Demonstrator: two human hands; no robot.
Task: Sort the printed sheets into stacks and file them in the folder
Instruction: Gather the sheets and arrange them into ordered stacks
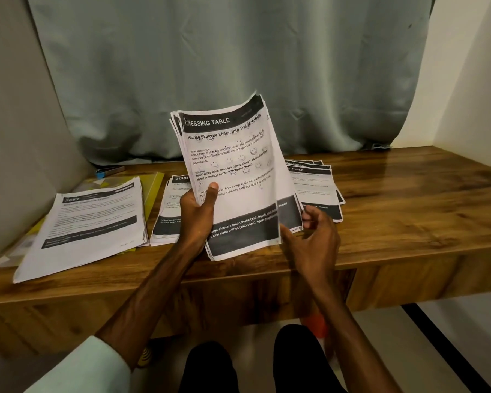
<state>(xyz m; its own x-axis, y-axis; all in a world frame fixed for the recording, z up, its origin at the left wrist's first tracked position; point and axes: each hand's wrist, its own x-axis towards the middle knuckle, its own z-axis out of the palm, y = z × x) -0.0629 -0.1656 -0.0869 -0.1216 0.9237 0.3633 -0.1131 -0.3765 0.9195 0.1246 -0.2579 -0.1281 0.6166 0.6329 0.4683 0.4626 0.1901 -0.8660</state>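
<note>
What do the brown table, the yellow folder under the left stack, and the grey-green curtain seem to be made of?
The brown table: wood or wood-look laminate, glossy; grain lines and a light reflection show. The yellow folder: probably thin plastic, smooth with slight sheen; hard to confirm. The grey-green curtain: matte cloth, hanging in soft folds.

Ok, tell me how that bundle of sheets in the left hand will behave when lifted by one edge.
Probably floppy: the bundle of sheets curves above the left hand. Likely to fan apart, since its top edges are staggered and a bottom corner gapes. Seems light: that hand mostly carries it.
</note>
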